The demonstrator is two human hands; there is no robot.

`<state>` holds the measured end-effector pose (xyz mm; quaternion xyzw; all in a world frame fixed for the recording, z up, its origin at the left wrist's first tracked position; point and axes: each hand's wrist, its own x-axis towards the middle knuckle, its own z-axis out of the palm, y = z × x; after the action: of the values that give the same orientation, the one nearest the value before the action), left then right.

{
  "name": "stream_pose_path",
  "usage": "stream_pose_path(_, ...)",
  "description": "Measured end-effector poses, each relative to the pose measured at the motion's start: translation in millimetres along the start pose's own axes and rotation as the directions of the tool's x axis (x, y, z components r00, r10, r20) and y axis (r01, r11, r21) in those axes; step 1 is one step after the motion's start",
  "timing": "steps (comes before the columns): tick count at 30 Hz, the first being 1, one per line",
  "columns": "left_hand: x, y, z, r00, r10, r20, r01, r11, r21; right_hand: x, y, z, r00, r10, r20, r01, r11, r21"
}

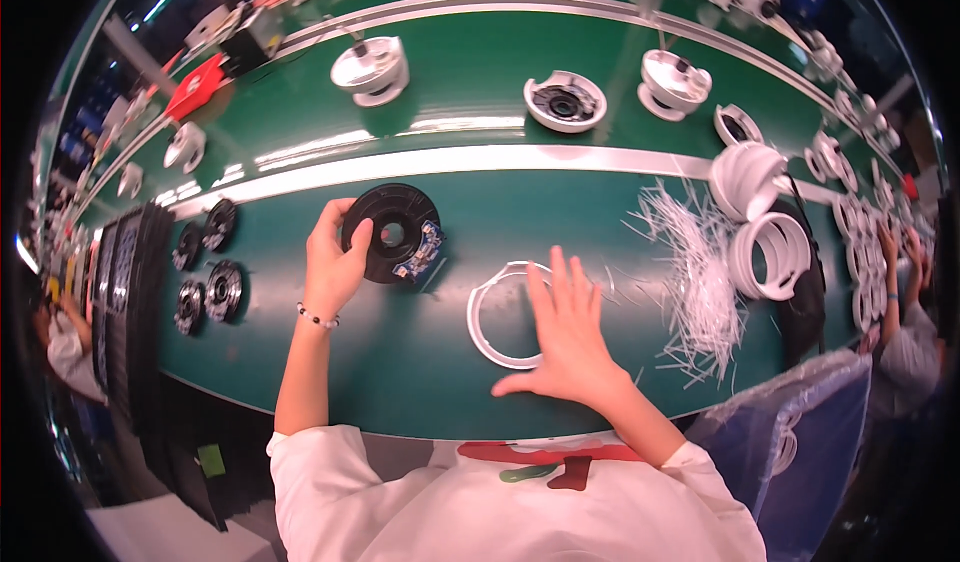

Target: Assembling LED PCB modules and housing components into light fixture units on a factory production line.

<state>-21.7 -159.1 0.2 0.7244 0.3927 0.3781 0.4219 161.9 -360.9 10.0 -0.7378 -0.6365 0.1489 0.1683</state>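
My left hand (338, 259) grips a round black plastic disc (385, 207) by its left edge, above the green bench. The disc has a hole in its middle, and a small blue circuit board (424, 252) sits at its lower right edge. My right hand (570, 332) is spread, fingers pointing away from me, over the right side of a white plastic ring (480, 327) on the bench. Part of the ring is hidden under that hand. Whether the fingers touch it, I cannot tell.
Loose white plastic strips (700, 302) lie heaped to the right, beside stacked white rings (768, 257). Several black round parts (223, 292) stand at left, near a black rack (125, 292). Beyond a white rail, white housings (370, 67) sit on a green belt (460, 92). Other people work at both sides.
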Motion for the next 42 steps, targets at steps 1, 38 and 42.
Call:
stream_pose_path(1, 2.3, 11.1, 16.1, 0.999, 0.014, 0.039, -0.013, 1.000, -0.018, 2.4, 5.7, 8.4, 1.000, 0.028, 0.013, -0.028, 1.000, -0.011)
stream_pose_path(38, -37.9, 52.6, 125.7, 0.760, 0.022, 0.649, 0.614, 0.301, -0.730, 6.7, 29.1, -16.5, 0.852, 0.125, -0.509, 0.332, 0.624, 0.708)
stream_pose_path(42, -37.2, 57.8, 123.8, 0.770, -0.022, 0.637, 0.615, 0.293, -0.733, 7.8, 18.1, -19.4, 0.830, -0.019, -0.557, 0.302, 0.855, 0.421)
